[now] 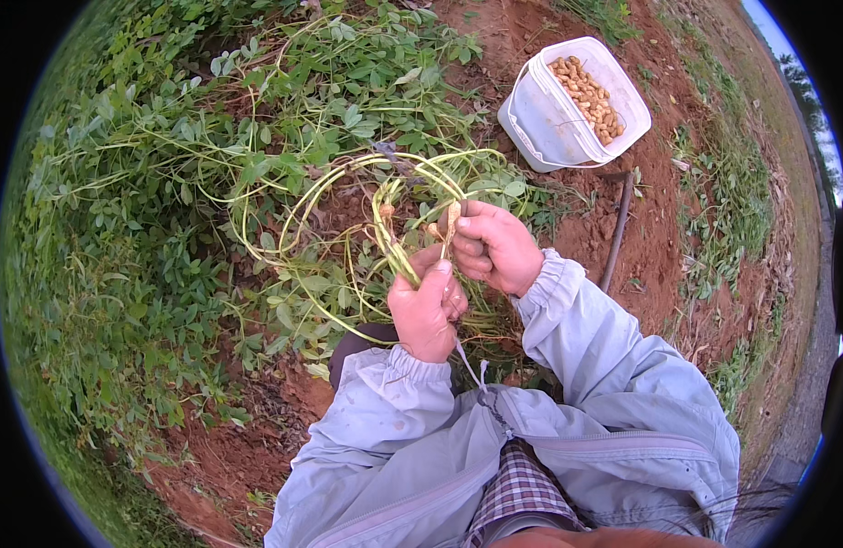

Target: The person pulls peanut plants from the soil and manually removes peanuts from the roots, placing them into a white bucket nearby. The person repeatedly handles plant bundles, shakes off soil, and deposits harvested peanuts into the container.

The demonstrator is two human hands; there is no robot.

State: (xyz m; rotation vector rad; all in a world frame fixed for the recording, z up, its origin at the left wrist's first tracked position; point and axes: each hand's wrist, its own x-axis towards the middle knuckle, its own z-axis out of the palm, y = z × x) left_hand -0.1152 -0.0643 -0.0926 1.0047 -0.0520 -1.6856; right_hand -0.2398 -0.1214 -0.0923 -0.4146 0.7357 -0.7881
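Observation:
My left hand (pixel 429 308) grips a bundle of green peanut stems (pixel 388 243) near their root end. The long stems loop away from it over the leafy plants. Between the thumb and fingers of my right hand (pixel 498 245) is a pale peanut pod (pixel 453 216), a thin stalk running down from it toward my left thumb. A smaller pod (pixel 433 230) sits just left of that one. Another pod (pixel 386 211) hangs among the stems. The two hands are close together, and my fingers hide part of the roots.
A white plastic bucket (pixel 541 130) partly filled with peanuts (pixel 589 99) stands on the red soil at the upper right. Below it lies a tool with a curved wooden handle (pixel 617 229), its head only partly visible. Dense peanut plants (pixel 154 274) cover the left side.

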